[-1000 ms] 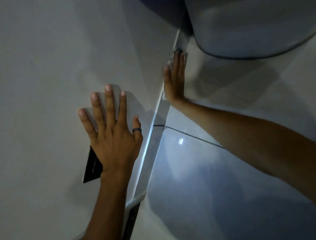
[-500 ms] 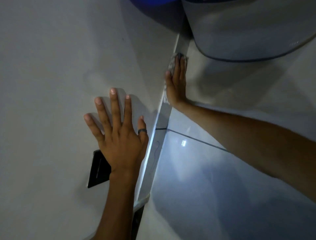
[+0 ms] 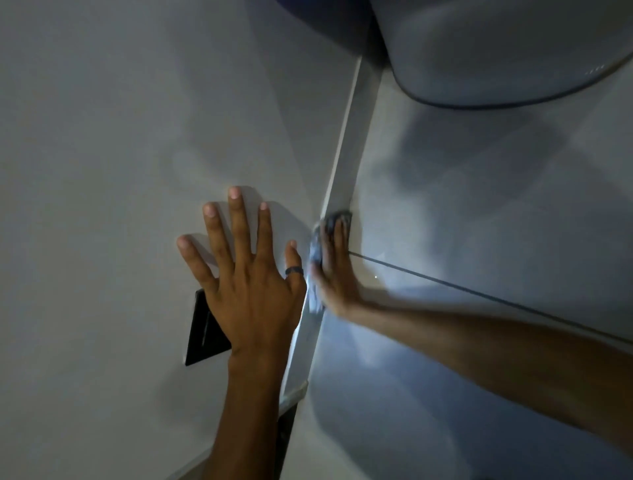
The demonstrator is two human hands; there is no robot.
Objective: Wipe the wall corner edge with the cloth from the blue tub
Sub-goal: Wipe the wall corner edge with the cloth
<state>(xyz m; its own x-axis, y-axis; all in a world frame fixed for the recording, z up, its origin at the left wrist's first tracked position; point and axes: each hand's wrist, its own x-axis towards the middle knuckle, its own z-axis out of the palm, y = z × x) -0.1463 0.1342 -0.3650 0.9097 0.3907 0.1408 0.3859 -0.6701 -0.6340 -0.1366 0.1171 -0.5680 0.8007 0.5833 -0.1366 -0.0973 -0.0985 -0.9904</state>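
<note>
The wall corner edge [image 3: 346,161] runs as a pale strip from upper right down to the lower middle. My right hand [image 3: 334,270] presses a small grey cloth [image 3: 317,246] flat against this edge, level with a dark tile joint; the hand is motion-blurred. My left hand [image 3: 245,274] lies flat on the white wall left of the edge, fingers spread, a dark ring on the thumb. It holds nothing. A sliver of the blue tub [image 3: 325,4] shows at the top edge.
A large pale rounded container [image 3: 496,51] sits at the top right, close to the edge's upper end. A black switch plate [image 3: 202,329] is on the wall under my left wrist. Glossy tiles [image 3: 479,222] lie right of the edge.
My right hand has slid the cloth down the corner edge, from near the rounded container to beside my left hand. My left hand stays flat on the wall.
</note>
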